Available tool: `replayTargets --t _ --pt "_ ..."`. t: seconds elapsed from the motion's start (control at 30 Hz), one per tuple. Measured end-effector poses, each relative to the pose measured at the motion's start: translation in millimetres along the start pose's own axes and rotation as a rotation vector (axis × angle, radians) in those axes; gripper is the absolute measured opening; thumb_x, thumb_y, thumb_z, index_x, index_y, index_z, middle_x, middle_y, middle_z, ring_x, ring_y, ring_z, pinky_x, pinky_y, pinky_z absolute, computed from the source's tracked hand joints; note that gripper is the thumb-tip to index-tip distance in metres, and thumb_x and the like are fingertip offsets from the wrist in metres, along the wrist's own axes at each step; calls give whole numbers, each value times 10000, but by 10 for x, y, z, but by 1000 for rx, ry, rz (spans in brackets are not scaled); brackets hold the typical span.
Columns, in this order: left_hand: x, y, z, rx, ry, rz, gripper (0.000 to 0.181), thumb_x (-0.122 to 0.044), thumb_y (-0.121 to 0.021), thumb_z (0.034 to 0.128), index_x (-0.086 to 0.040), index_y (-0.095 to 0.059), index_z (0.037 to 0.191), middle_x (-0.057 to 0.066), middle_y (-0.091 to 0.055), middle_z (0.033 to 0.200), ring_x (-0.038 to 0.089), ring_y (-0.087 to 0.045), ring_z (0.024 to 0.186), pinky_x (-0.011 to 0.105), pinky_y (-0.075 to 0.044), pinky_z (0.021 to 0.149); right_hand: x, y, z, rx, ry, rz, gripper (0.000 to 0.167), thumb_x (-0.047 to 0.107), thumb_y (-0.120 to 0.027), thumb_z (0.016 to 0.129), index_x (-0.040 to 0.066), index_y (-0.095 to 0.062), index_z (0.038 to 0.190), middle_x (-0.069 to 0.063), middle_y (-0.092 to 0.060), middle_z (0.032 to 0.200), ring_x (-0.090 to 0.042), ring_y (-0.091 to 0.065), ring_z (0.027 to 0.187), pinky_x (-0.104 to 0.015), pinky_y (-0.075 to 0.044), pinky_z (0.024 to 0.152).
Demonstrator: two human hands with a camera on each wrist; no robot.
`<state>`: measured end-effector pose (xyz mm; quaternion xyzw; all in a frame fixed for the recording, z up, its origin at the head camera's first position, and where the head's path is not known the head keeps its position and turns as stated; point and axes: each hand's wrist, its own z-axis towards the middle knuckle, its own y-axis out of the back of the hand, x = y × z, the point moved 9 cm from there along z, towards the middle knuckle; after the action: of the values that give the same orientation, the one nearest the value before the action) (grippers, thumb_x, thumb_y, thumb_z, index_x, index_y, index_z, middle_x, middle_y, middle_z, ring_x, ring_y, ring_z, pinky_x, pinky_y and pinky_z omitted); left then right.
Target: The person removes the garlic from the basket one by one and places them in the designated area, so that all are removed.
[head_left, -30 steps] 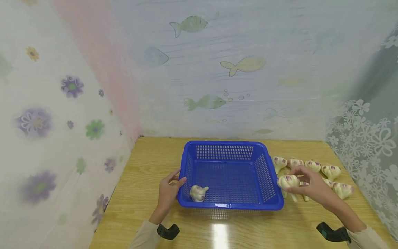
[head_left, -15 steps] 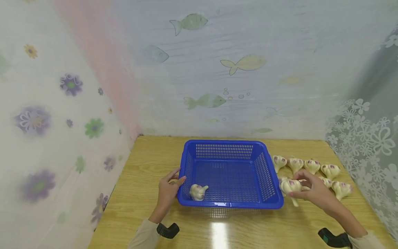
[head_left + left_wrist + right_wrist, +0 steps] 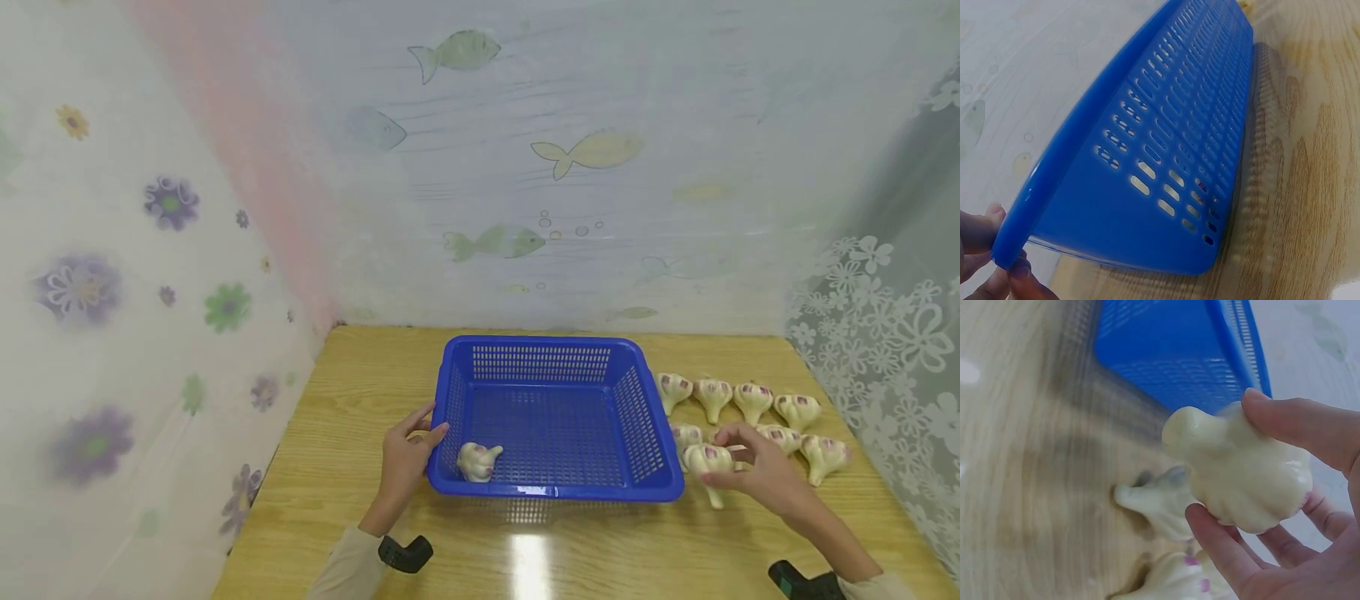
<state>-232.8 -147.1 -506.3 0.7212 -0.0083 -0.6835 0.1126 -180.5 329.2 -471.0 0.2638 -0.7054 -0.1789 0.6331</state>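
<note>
My left hand (image 3: 407,454) grips the left rim of a blue plastic basket (image 3: 555,493), thumb and fingers on either side of the rim in the left wrist view. One garlic bulb (image 3: 477,462) lies inside, at the basket's front left corner. Just right of the basket, my right hand (image 3: 768,471) holds another garlic bulb (image 3: 1247,469) between thumb and fingers, its stem pointing toward the front in the head view. Beneath it in the right wrist view, a garlic bulb (image 3: 1163,503) lies on the table.
Several more garlic bulbs (image 3: 752,402) lie in two rows on the wooden table (image 3: 360,375), right of the basket. A wall covering with fish (image 3: 495,242) stands behind, and a flowered sheet (image 3: 172,358) borders the left side.
My right hand has moved a little toward the front and right with its garlic bulb, uncovering a bulb behind it. My left hand and the basket have stayed in place.
</note>
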Motion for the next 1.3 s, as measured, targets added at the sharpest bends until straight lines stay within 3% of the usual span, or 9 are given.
replayTargets --t 0.27,0.4,0.7,0.97,1.13,1.3 --pt "32 -2 9 -14 5 12 456 -149 -730 841 -134 -610 1280 138 -596 968 105 -469 469 231 -429 391 -199 -108 17 1 -18 57 441 155 -762 804 -2 -414 1024 -183 -396 1228 -485 -488 1095 -381 -482 697" --pt "29 -5 6 -13 6 7 451 -148 -730 840 -150 -614 1275 135 -597 964 107 -468 464 229 -428 396 -307 -152 35 -12 -25 33 454 150 -784 775 1 -422 1006 -188 -439 1182 -488 -498 1069 -411 -487 706" --pt "16 0 11 -7 -7 10 465 -159 -730 842 -97 -602 1284 168 -596 979 82 -465 458 225 -425 383 -470 -270 74 -56 -39 -36 486 117 -843 688 10 -455 960 -157 -506 1074 -337 -557 950 -346 -473 691" --pt "24 4 12 -16 -10 7 461 -159 -740 831 -118 -615 1274 142 -595 956 91 -462 457 237 -439 382 -488 -294 91 -78 -53 -78 522 155 -854 681 14 -440 964 -157 -511 1050 -318 -530 929 -349 -432 671" --pt "9 -2 4 -7 -11 7 465 -168 -733 839 -120 -606 1284 152 -591 972 76 -448 453 226 -422 382 -473 -302 114 -89 -8 -116 537 113 -873 638 10 -432 926 -181 -516 1022 -335 -550 932 -394 -450 709" --pt "13 -4 -5 0 -4 2 467 -180 -725 846 -119 -600 1291 161 -592 985 81 -462 460 226 -416 385 -431 -307 119 -106 46 -151 541 71 -881 603 3 -431 894 -141 -498 918 -237 -511 834 -332 -432 663"
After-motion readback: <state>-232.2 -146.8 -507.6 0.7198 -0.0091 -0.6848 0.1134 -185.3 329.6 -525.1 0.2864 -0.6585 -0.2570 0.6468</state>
